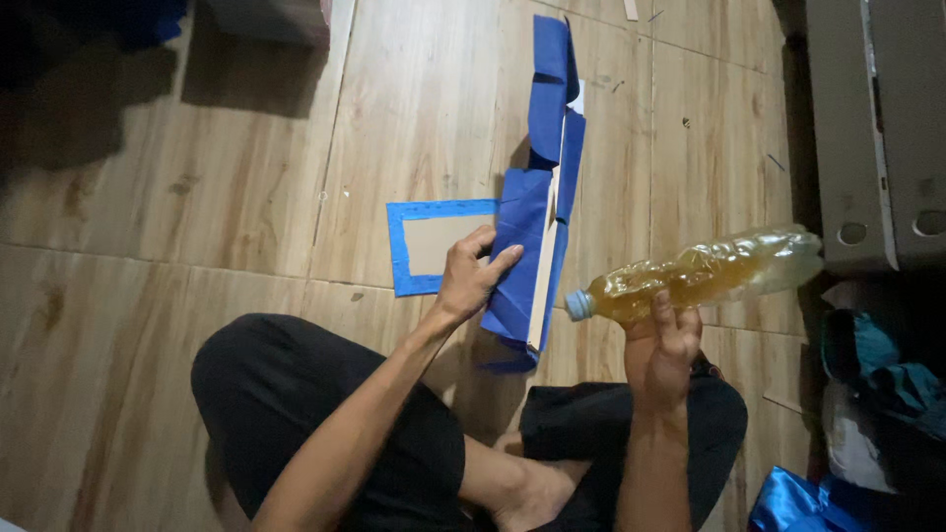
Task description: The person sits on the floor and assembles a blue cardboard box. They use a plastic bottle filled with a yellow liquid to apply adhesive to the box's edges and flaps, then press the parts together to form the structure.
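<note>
The right hand (pixel 662 347) grips a plastic bottle (pixel 705 274) lying level, cap toward the blue-papered cardboard panel (pixel 527 258), which the left hand (pixel 471 276) pinches upright on the floor (pixel 197 227).

Paper (pixel 527 251): deep blue, plain, no print; reverse shows white at one upper edge. Cardboard panel (pixel 434 244): pale brown centre, bright blue border on all visible sides. Bottle (pixel 709 271): clear plastic, amber-yellow liquid, light blue cap. Floor (pixel 197 207): light tan wood-grain tiles with darker streaks and thin pale joints. Trousers (pixel 325 394): solid black. Box (pixel 877 128): grey-brown. Foil (pixel 788 502) at lower right: glossy blue.
</note>
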